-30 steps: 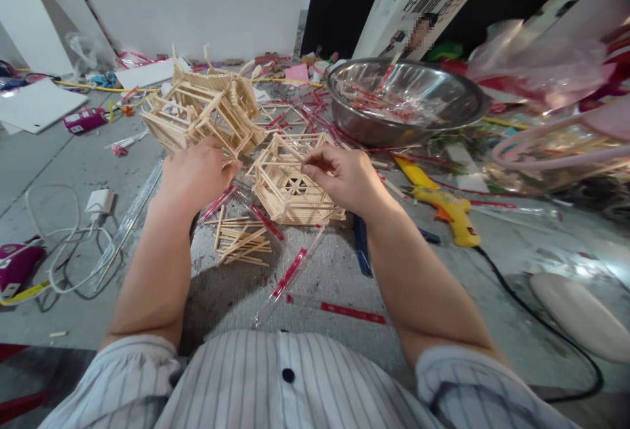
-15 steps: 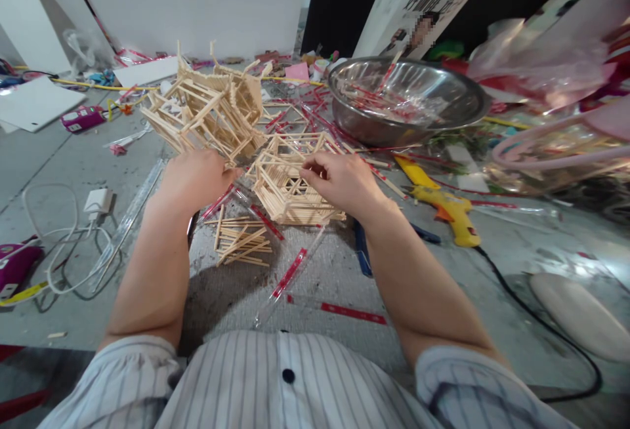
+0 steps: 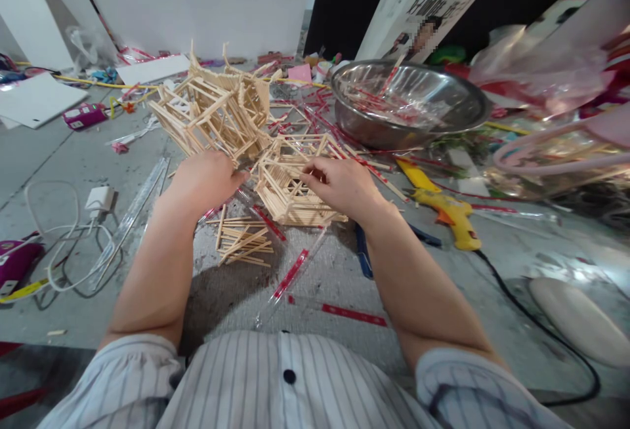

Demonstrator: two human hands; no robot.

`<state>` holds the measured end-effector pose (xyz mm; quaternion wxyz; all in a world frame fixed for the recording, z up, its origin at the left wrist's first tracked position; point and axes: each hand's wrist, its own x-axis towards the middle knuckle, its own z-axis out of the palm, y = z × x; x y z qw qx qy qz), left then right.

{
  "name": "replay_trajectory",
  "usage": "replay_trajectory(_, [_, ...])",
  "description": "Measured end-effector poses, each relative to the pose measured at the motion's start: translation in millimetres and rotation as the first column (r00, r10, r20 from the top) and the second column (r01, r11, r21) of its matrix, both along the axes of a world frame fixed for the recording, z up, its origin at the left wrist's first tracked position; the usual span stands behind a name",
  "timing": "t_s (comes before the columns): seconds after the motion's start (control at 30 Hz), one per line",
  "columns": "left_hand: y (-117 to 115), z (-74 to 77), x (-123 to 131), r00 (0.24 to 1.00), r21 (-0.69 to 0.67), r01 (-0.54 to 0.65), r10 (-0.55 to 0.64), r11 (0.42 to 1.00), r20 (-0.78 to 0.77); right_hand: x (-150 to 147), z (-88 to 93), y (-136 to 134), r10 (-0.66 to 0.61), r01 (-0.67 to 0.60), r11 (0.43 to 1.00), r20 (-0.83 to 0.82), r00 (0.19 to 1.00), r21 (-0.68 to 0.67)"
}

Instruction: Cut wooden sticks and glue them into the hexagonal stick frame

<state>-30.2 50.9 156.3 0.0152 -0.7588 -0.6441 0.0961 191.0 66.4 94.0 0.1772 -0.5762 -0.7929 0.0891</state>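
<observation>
Bigger stick cage (image 3: 216, 111) sat tilted, upper left of centre, left hand (image 3: 204, 183) right at its near edge; couldn't tell its grip, fingers mostly hidden. Right hand (image 3: 342, 183) was curled over the smaller stick cage (image 3: 285, 206) mid-picture, fingertips close to thumb, but couldn't tell if it pinched anything. Loose sticks (image 3: 245, 242) lay lower left of centre.

A scuffed grey table (image 3: 315, 271) carries a large stick frame (image 3: 211, 111) and, just beside it, a smaller stick frame (image 3: 288, 211). In front lies a pile of loose sticks (image 3: 243, 242), with red and clear wrappers (image 3: 290, 273) near it. A steel bowl (image 3: 361, 126) stands farther back; a yellow glue gun (image 3: 450, 212) and a partly hidden blue tool (image 3: 363, 252) lie on the right. To the left are a white charger (image 3: 100, 198), a purple object (image 3: 84, 116) and white sheets (image 3: 42, 98)
</observation>
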Motion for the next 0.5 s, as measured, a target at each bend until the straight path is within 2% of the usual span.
replay_trajectory(0.1, [-9.2, -1.0, 8.8, 0.998, 0.062, 0.053, -0.055, 0.997, 0.033, -1.7, -0.4, -2.3, 0.044, -0.044, 0.999, 0.011, 0.999, 0.03])
replay_trajectory(0.2, [-16.7, -11.4, 21.5, 0.962, 0.17, 0.214, -0.238, 0.962, 0.137, -2.1, 0.8, -6.4, 0.169, -0.169, 0.983, 0.0, 0.986, 0.078])
replay_trajectory(0.27, [-19.6, -21.6, 30.3, 0.888, 0.22, 0.358, -0.403, 0.908, 0.219, 1.6, 6.3, -10.1, 0.259, -0.258, 0.963, -0.003, 0.966, 0.083])
replay_trajectory(0.33, [-21.9, -31.0, 38.4, 0.789, 0.336, 0.418, -0.521, 0.844, 0.325, 10.0, 17.5, -14.7, 0.311, -0.308, 0.947, -0.027, 0.95, 0.089])
replay_trajectory(0.4, [-25.0, -38.3, 45.6, 0.678, 0.525, 0.353, -0.599, 0.774, 0.426, 21.9, 33.8, -19.8, 0.292, -0.26, 0.945, -0.149, 0.945, 0.201])
replay_trajectory(0.43, [-27.0, -41.2, 49.2, 0.623, 0.607, 0.288, -0.626, 0.741, 0.469, 28.4, 42.9, -21.8, 0.261, -0.183, 0.938, -0.253, 0.931, 0.293])
replay_trajectory(0.5, [-31.8, -46.8, 57.3, 0.504, 0.675, 0.162, -0.648, 0.72, 0.571, 41.4, 60.4, -22.5, 0.237, 0.042, 0.865, -0.481, 0.844, 0.499])
